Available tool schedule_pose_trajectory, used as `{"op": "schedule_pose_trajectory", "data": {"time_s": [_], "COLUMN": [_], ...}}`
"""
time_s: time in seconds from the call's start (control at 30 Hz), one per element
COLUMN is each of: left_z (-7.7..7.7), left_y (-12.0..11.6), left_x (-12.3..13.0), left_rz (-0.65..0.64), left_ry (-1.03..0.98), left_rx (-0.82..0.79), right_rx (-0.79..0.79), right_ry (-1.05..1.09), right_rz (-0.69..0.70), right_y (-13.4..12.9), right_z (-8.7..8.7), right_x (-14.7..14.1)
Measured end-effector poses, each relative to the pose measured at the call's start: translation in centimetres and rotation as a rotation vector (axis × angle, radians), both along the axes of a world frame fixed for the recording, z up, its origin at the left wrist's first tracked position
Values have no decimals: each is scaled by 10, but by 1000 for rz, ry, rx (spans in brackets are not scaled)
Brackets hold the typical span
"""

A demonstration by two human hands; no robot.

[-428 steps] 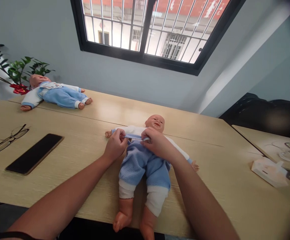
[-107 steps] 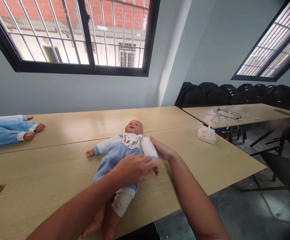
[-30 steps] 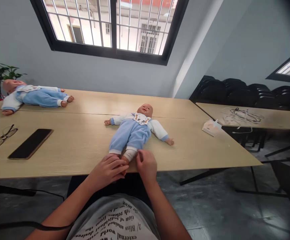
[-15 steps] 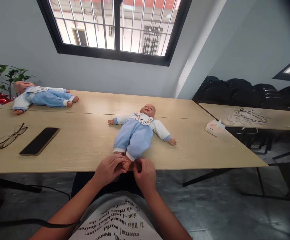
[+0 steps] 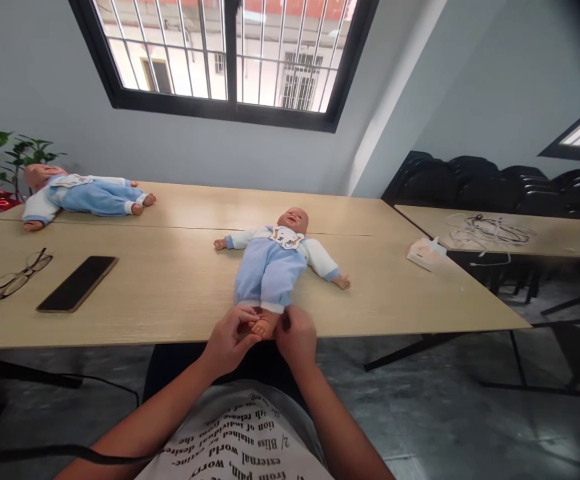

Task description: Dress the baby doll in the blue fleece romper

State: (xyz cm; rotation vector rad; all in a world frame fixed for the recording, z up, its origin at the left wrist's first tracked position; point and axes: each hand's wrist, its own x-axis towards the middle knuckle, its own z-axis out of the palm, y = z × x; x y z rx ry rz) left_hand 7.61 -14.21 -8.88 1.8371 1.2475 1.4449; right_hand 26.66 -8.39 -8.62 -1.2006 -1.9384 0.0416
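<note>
L hand pinches foot of doll nr table edge; R hand curled by trouser cuff, can't tell if gripping.

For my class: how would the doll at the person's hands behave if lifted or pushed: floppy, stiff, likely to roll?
The doll may sag when lifted, as its outfit looks soft and loose. Its smooth head looks moulded, so likely firm. On its back, arms spread, it seems unlikely to roll.
</note>
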Motion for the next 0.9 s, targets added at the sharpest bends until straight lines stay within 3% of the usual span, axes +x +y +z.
{"op": "schedule_pose_trajectory", "data": {"time_s": [0.17,0.33,0.5,0.6,0.7,0.8,0.9], "left_z": [-4,-9,1,11,17,14,6], "left_y": [4,8,18,32,48,62,74], "left_x": [0,-1,-2,-3,1,8,12], "left_rz": [-23,-40,-112,-194,-272,-316,-429], "left_ry": [-6,34,109,216,371,524,566], "left_rx": [-3,38,89,184,279,392,442], "right_rx": [-17,-102,-198,-298,-490,-623,-694], "right_ry": [40,40,-29,65,258,410,342], "right_rz": [30,94,215,153,31,-47,-69], "right_y": [5,-16,-17,15,65,117,158], "right_z": [2,-2,11,22,30,35,43], "right_x": [2,0,19,35,37,23,3]}}
